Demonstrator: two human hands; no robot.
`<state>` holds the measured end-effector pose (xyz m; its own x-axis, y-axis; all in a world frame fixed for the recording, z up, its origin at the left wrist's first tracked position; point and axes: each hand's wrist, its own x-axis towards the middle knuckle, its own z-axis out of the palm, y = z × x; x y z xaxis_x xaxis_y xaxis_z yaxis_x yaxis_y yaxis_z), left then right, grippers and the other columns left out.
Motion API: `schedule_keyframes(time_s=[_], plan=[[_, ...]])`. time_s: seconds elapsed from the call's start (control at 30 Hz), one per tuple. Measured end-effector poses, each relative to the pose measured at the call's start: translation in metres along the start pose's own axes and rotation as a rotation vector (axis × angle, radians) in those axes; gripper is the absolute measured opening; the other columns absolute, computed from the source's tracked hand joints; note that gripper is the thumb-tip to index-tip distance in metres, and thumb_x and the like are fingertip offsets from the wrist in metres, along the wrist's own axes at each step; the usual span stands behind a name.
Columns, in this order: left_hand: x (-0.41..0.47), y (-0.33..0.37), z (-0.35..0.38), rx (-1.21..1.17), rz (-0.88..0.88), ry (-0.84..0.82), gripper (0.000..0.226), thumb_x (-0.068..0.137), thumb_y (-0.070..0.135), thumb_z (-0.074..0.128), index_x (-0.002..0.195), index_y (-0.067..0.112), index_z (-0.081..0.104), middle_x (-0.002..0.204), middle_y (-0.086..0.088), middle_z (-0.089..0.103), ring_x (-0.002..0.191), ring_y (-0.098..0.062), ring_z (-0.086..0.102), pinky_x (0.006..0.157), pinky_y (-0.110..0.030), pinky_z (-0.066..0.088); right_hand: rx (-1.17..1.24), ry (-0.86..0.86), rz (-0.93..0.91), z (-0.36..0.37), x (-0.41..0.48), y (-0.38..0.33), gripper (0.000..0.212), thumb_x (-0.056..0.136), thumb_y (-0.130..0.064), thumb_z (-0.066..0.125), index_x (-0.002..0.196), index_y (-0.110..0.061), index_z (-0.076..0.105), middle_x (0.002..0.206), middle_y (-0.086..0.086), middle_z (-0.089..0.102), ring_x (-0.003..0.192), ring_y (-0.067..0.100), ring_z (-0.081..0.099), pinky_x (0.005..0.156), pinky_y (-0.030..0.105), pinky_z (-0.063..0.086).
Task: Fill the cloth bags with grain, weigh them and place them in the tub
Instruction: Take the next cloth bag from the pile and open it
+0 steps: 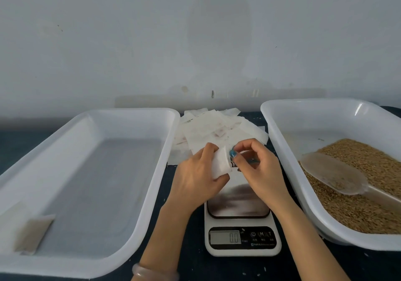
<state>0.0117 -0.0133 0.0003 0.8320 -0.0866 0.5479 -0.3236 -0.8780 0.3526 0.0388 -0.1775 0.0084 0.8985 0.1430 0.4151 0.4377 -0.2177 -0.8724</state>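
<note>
Both hands grasp one white cloth bag (221, 165) above the scale (238, 207): the left hand (198, 172) is wrapped round its body and the right hand (257, 163) pinches its upper edge. The left tub (91, 115) holds one filled bag (34, 235) in its near-left corner. The right tub (303, 111) holds grain (373, 167) with a scoop (334, 172) lying on it. Empty bags (208, 128) are heaped behind the scale, between the tubs. Both tubs stand close beside the scale and run off frame. The hands hide part of the platter.
</note>
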Motion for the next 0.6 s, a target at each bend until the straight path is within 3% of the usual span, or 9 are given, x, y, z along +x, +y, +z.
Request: schedule_keyframes(time_s=[0.03, 0.1, 0.2, 0.27, 0.37, 0.47, 0.6], plan=[[0.0, -0.001, 0.001, 0.011, -0.017, -0.001, 0.049, 0.073, 0.045, 0.062, 0.112, 0.02, 0.046, 0.093, 0.005, 0.062, 0.071, -0.019, 0.061, 0.052, -0.026, 0.046, 0.012, 0.014, -0.018, 0.0, -0.001, -0.001, 0.004, 0.091, -0.028, 0.067, 0.093, -0.025, 0.066, 0.091, -0.016, 0.067, 0.087, 0.01, 0.066, 0.074, 0.036, 0.059], [0.0, 0.0, 0.0, 0.012, -0.037, 0.028, 0.045, 0.076, 0.047, 0.061, 0.109, 0.02, 0.046, 0.09, 0.006, 0.062, 0.067, -0.018, 0.061, 0.049, -0.026, 0.044, -0.02, -0.007, -0.065, -0.001, -0.002, -0.004, 0.019, 0.087, -0.045, 0.063, 0.089, -0.027, 0.068, 0.089, -0.015, 0.068, 0.085, 0.012, 0.066, 0.069, 0.032, 0.056], [0.001, 0.003, -0.004, 0.05, -0.017, 0.098, 0.046, 0.083, 0.057, 0.05, 0.102, 0.015, 0.053, 0.08, 0.007, 0.063, 0.054, -0.008, 0.051, 0.042, -0.013, 0.023, -0.197, -0.089, -0.178, 0.004, -0.005, -0.008, 0.023, 0.082, -0.056, 0.062, 0.087, -0.035, 0.07, 0.09, -0.02, 0.065, 0.089, 0.01, 0.063, 0.065, 0.026, 0.055], [0.0, 0.004, -0.006, 0.102, 0.01, 0.113, 0.046, 0.083, 0.056, 0.047, 0.097, 0.012, 0.057, 0.075, 0.005, 0.063, 0.049, -0.009, 0.049, 0.045, -0.011, 0.015, -0.249, -0.078, -0.244, 0.006, -0.006, -0.007, 0.022, 0.081, -0.052, 0.064, 0.087, -0.033, 0.073, 0.093, -0.021, 0.064, 0.095, 0.009, 0.06, 0.067, 0.023, 0.053], [0.0, 0.005, -0.003, 0.098, 0.04, 0.112, 0.044, 0.082, 0.054, 0.052, 0.095, 0.012, 0.058, 0.075, 0.004, 0.062, 0.055, -0.009, 0.053, 0.049, -0.014, 0.026, -0.35, -0.056, -0.271, 0.005, -0.008, -0.005, 0.013, 0.086, -0.049, 0.06, 0.085, -0.038, 0.066, 0.088, -0.021, 0.063, 0.09, 0.006, 0.059, 0.067, 0.022, 0.053], [0.002, 0.007, -0.005, -0.014, -0.012, 0.113, 0.045, 0.078, 0.054, 0.054, 0.096, 0.013, 0.058, 0.083, 0.004, 0.062, 0.068, -0.005, 0.049, 0.058, -0.011, 0.027, -0.521, -0.045, -0.312, 0.007, -0.014, -0.011, 0.023, 0.096, -0.05, 0.046, 0.093, -0.031, 0.059, 0.091, -0.013, 0.059, 0.077, 0.005, 0.06, 0.064, 0.022, 0.053], [0.002, 0.009, -0.006, -0.049, 0.002, 0.05, 0.041, 0.079, 0.051, 0.05, 0.094, 0.014, 0.058, 0.077, 0.008, 0.059, 0.058, -0.011, 0.052, 0.049, -0.014, 0.029, -0.643, 0.031, -0.326, 0.003, -0.019, -0.041, 0.021, 0.093, -0.035, 0.054, 0.101, -0.021, 0.066, 0.091, -0.005, 0.064, 0.079, 0.013, 0.065, 0.067, 0.03, 0.055]])
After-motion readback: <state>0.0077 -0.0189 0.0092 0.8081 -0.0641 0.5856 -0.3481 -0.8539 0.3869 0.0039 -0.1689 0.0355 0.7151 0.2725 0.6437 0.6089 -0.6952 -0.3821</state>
